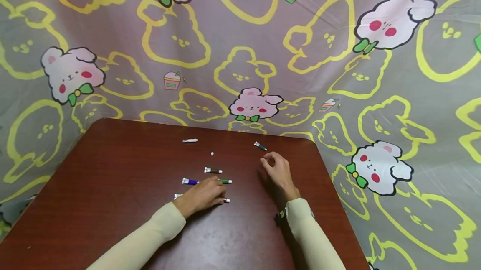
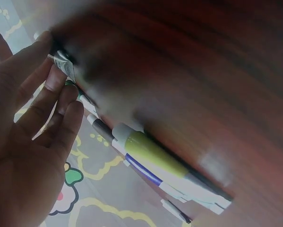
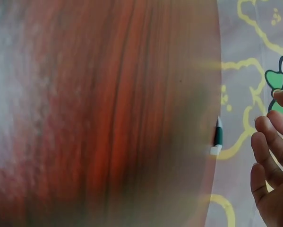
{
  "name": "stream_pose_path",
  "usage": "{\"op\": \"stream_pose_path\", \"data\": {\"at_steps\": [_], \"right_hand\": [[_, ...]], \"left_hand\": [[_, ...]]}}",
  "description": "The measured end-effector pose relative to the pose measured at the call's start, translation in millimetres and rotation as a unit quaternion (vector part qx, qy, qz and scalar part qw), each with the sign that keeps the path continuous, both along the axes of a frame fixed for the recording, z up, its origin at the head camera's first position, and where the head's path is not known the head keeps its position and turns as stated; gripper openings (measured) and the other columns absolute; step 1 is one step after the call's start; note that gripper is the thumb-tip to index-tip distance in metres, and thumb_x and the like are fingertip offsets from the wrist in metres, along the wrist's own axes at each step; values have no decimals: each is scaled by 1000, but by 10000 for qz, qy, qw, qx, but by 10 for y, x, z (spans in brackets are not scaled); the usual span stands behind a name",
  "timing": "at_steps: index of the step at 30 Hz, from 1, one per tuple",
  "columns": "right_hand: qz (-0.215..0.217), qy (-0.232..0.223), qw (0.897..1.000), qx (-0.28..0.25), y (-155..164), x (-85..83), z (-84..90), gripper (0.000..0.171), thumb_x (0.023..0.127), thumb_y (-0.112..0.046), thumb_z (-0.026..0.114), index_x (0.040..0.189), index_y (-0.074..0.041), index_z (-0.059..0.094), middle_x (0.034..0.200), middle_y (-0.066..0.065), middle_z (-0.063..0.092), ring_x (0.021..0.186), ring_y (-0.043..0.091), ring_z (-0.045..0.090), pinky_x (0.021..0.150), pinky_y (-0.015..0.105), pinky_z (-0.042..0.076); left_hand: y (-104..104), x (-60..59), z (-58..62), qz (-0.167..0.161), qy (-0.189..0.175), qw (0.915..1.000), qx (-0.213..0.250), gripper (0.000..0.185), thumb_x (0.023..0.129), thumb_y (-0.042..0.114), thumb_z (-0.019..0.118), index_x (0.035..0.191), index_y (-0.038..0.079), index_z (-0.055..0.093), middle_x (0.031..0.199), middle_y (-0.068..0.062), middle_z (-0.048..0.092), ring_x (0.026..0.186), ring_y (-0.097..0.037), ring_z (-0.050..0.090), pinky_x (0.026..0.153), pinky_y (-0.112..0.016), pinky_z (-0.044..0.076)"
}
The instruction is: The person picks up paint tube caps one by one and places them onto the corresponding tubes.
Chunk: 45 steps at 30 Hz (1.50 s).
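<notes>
the worktop (image 1: 112, 186) is dark red-brown wood with a smooth, shiny top and round corners. small paint tubes lie on it, thin and long like little pens, each with a flat silver end. the left hand (image 1: 201, 197) lies flat over some of them near the middle of the worktop, its fingers stretched out on top and not curled round any tube. a purple tube (image 1: 189, 181) pokes out just to the left of this hand, and a green tube (image 1: 225, 181) pokes out just past the fingertips. one more tube with a white cap (image 1: 226, 200) peeks out from under the hand on the near side. in the left wrist view the fingers (image 2: 61, 101) touch the crinkled silver end of a tube, and a yellow-green tube (image 2: 150, 153) lies close by. a brown tube (image 1: 213, 171) lies just beyond the hand, not touching it. the right hand (image 1: 277, 171) rests on the worktop well apart from the left one, with its fingers loosely bent and nothing in them. a dark green tube (image 1: 260, 146) lies just past its fingertips, close to the far edge. a white tube (image 1: 190, 140) lies farther back, and a tiny white cap (image 1: 212, 153) sits alone between it and the brown tube. a soft grey cloth (image 1: 338, 73) with pink bunnies and yellow shapes hangs all around.
</notes>
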State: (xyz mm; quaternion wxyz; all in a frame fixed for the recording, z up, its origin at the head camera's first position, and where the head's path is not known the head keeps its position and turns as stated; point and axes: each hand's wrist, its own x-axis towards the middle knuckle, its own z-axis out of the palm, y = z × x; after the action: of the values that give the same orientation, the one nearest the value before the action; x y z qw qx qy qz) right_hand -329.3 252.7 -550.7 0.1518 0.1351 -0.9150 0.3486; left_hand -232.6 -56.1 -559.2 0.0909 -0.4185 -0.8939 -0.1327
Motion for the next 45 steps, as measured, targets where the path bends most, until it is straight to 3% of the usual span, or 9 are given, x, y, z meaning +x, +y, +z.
{"op": "stream_pose_path", "data": {"at_steps": [11,16,20,26,30,41,45], "right_hand": [[-237,-84,9997,20,121,-162,-71,17,99,-22,81,107,-8,76,100,9,78,94,28,74,88,46,55],[-301,-129,9995,48,153,-202,-90,19,99,-24,80,109,-8,76,99,10,78,93,28,74,87,46,54],[-390,-183,9990,71,181,-201,-103,20,98,-22,80,108,-6,75,98,11,78,92,30,74,87,47,54],[-484,-180,9986,107,199,-224,-130,21,98,-22,80,109,-5,74,97,11,78,92,30,74,87,48,53],[-479,-159,9986,156,187,-244,-129,20,97,-22,81,108,-6,75,95,10,78,91,29,74,86,48,54],[-641,-83,9974,320,236,-250,-136,20,96,-20,82,106,-5,75,93,11,76,89,30,72,85,49,54],[-651,-77,9971,379,183,-269,-164,22,95,-21,84,107,-5,75,91,9,76,88,28,72,83,47,55]], "left_hand": [[-6,-23,-24,-115,125,9998,74,21,89,28,89,89,16,72,87,5,71,91,-14,69,108,-47,55],[3,-52,-9,-113,408,9986,310,23,88,32,89,90,16,73,87,4,71,89,-16,66,98,-38,54],[33,-85,17,-183,697,9962,486,25,87,32,90,91,14,73,88,3,70,90,-19,65,99,-39,56],[100,-155,26,16,893,9944,560,24,90,29,89,97,13,73,93,1,70,90,-20,61,85,-35,54],[146,-196,7,92,1078,9923,600,23,90,27,89,95,12,72,93,0,69,88,-20,60,83,-35,54],[409,-434,-6,176,1314,9893,613,22,92,26,86,105,12,74,101,-1,70,93,-21,62,87,-34,55],[425,-506,15,312,1245,9901,564,25,91,25,86,108,11,75,104,-3,71,96,-23,64,89,-36,56]]}}
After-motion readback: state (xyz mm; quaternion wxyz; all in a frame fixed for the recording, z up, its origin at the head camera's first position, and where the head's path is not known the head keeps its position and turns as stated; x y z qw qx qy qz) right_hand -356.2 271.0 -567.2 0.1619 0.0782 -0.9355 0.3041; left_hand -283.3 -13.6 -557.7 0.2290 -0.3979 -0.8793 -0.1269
